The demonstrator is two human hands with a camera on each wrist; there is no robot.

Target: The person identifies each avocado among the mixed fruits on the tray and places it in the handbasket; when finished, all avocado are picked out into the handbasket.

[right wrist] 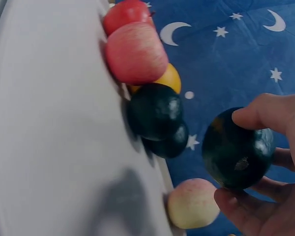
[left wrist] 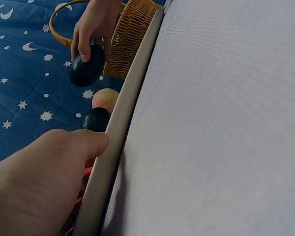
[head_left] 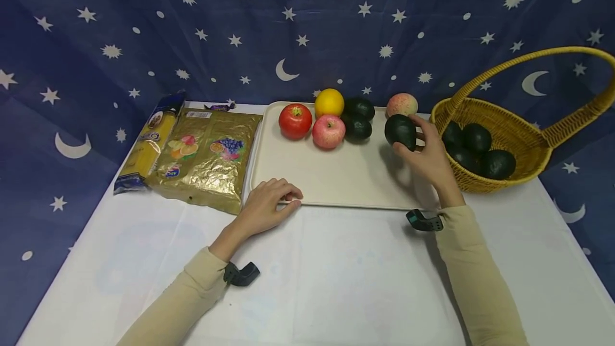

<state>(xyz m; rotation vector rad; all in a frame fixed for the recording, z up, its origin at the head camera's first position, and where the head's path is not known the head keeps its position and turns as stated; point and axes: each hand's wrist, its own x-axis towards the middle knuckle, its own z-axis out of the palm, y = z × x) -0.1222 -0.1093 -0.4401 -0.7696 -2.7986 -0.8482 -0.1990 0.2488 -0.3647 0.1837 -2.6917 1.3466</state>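
Note:
The right hand [head_left: 428, 155] grips a dark avocado [head_left: 401, 132] above the right part of the cream tray [head_left: 307, 175]; in the right wrist view the thumb and fingers curl round the avocado [right wrist: 237, 150]. A peach [head_left: 402, 105] lies behind it at the tray's back right. Two more avocados [head_left: 357, 127], a pink apple [head_left: 329, 132], a yellow fruit [head_left: 329, 102] and a red tomato-like fruit [head_left: 295, 120] sit together toward the back. At the tray's front left edge rests the left hand [head_left: 271, 204], holding nothing, its fingers loosely bent.
A yellow wicker basket [head_left: 523, 138] with a tall handle stands right of the tray, several avocados [head_left: 497, 164] inside. Left of the tray lie a gold fruit-print bag [head_left: 206, 156], a blue and yellow packet [head_left: 150, 146] and a small purple wrapper [head_left: 220, 107]. A starry blue cloth [head_left: 336, 25] hangs behind.

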